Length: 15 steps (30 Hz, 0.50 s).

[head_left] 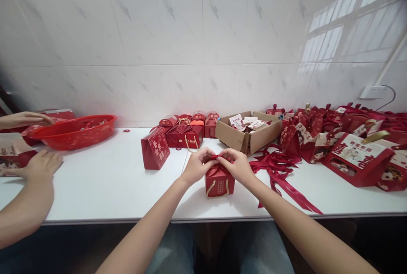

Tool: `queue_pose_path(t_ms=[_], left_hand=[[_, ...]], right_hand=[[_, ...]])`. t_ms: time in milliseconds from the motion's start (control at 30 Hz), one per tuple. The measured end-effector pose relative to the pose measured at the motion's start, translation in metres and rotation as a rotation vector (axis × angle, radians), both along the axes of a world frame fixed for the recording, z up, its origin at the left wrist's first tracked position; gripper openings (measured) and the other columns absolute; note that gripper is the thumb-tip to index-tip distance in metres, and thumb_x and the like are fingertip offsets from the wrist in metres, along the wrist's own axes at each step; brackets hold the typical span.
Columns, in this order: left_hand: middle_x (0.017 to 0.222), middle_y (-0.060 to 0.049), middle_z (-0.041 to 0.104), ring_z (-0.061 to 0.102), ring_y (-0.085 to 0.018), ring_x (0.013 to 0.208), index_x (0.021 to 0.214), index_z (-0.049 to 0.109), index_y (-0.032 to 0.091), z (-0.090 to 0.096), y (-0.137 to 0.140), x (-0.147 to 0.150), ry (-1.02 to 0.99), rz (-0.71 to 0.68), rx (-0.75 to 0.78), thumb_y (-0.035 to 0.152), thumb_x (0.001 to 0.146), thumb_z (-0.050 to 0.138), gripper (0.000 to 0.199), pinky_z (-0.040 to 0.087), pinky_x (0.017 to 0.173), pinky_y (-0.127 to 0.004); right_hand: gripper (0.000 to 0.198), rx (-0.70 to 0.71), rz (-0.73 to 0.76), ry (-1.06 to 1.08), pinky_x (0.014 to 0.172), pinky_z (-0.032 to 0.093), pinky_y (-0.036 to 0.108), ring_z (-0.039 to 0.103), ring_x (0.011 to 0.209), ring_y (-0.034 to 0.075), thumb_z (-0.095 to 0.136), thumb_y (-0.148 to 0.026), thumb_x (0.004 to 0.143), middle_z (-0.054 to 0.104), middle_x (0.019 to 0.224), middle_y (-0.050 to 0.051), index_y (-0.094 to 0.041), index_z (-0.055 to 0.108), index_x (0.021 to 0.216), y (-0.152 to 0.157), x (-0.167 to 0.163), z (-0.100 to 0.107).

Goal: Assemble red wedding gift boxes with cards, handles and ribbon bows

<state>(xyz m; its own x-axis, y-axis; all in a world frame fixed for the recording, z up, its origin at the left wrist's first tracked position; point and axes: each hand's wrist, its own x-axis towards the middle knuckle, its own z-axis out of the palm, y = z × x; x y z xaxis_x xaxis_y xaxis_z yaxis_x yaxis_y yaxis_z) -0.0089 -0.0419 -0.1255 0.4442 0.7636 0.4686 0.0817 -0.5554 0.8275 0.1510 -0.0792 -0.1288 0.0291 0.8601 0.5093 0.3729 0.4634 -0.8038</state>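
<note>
A small red gift box (220,184) with gold rope handles stands upright near the table's front edge. Over its top, my left hand (201,165) pinches a dark red ribbon (216,157) from the left. My right hand (237,164) pinches the same ribbon from the right, and the fingertips of both hands nearly meet there. The fingers partly cover the ribbon, so its exact shape is hidden. To the right of my right hand lies a loose pile of red ribbons (275,166), some trailing toward the front edge.
Behind my hands stand a cardboard box (233,138) of printed cards, a red box (155,149) and more gift boxes (185,135). Many packed red boxes (358,157) crowd the right. At left, a co-worker's hands (43,163) are beside a red plastic basin (79,134).
</note>
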Motion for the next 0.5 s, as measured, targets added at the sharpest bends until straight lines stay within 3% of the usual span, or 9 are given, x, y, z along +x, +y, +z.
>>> queue_pose_path(t_ms=[100,367,500], left_hand=[[0.074,-0.001,0.060,0.059,-0.013,0.071,0.074,0.056,0.015,0.003,-0.002,-0.002,0.022,0.017,0.001,0.030,0.075,0.065,0.017,0.049,0.069,-0.025],[0.073,-0.003,0.065,0.062,-0.014,0.071,0.069,0.060,0.014,0.006,-0.001,0.001,0.020,0.041,0.008,0.029,0.073,0.066,0.016,0.052,0.068,-0.026],[0.073,-0.004,0.068,0.064,-0.016,0.071,0.069,0.063,0.015,0.007,-0.002,0.001,0.036,0.054,0.002,0.027,0.073,0.066,0.013,0.053,0.068,-0.027]], right_hand=[[0.016,-0.031,0.019,-0.033,0.071,0.049,0.031,0.064,0.078,0.020,0.060,-0.033,0.076,0.071,0.080,0.005,-0.020,0.069,0.077,-0.001,0.003,0.002],[0.020,0.048,0.081,-0.146,0.069,0.049,0.029,0.062,0.078,0.019,0.063,-0.036,0.076,0.066,0.086,0.007,-0.020,0.075,0.083,-0.002,0.016,0.004],[0.015,0.070,0.005,-0.219,0.068,0.048,0.029,0.061,0.076,0.018,0.069,-0.030,0.072,0.065,0.084,0.006,-0.021,0.075,0.081,-0.003,0.013,0.004]])
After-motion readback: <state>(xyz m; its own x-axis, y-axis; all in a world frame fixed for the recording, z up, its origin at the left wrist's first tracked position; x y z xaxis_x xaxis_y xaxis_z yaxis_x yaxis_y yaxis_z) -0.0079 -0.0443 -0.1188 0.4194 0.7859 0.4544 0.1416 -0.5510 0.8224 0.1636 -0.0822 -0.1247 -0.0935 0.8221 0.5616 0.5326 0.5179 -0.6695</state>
